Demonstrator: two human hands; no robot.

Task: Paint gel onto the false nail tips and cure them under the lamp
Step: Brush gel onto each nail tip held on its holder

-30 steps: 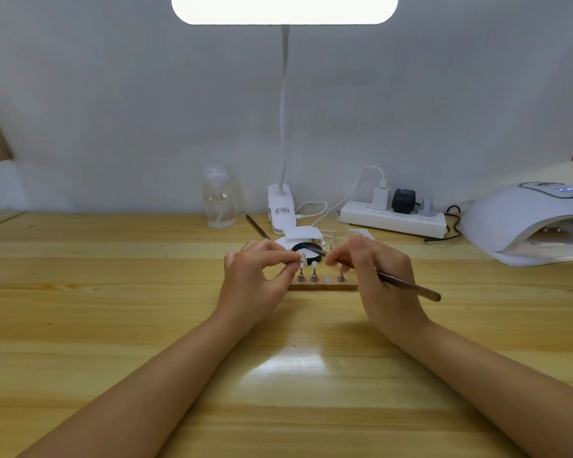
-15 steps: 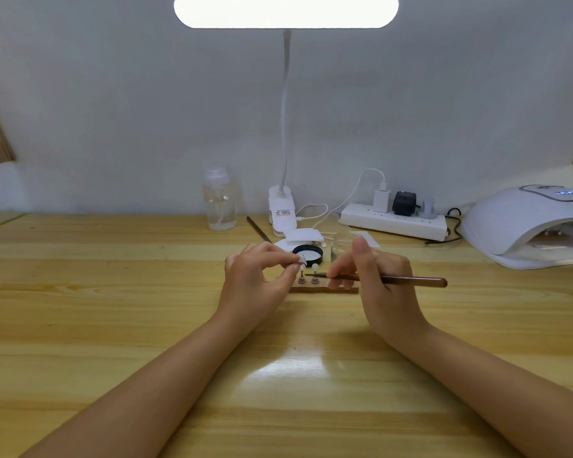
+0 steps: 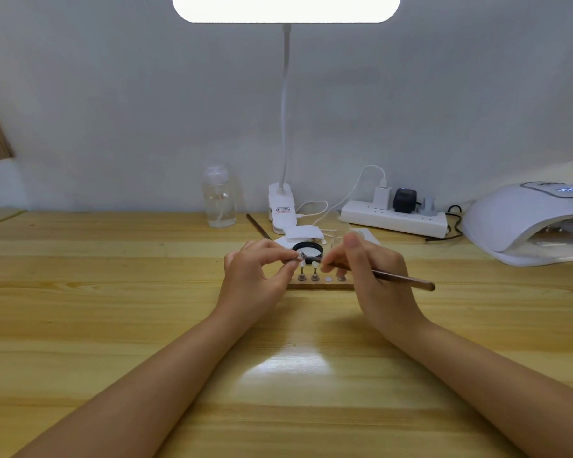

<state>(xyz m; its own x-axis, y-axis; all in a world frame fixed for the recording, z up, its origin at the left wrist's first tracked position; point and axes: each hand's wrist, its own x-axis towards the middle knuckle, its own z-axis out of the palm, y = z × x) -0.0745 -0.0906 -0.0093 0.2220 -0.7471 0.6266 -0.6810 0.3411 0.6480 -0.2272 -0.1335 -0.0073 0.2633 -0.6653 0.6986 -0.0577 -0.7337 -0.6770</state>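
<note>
A small wooden stand lies mid-table with several metal pegs; two pegs carry pale false nail tips. My left hand pinches another small nail tip between thumb and forefinger just above the stand's left end. My right hand grips a thin brown brush, its handle pointing right and its tip aimed left toward the pinched nail. Behind the stand sits an open black gel pot with white gel. The white curing lamp stands at the far right.
A clear bottle, the clip base of a desk lamp, a power strip with plugs and cables line the back wall. A second brush lies behind the gel pot.
The brush tip moved from the gel pot down and left toward the nail tip in my left hand. The handle dipped, levelled, then tilted again. My left hand stayed in place.
</note>
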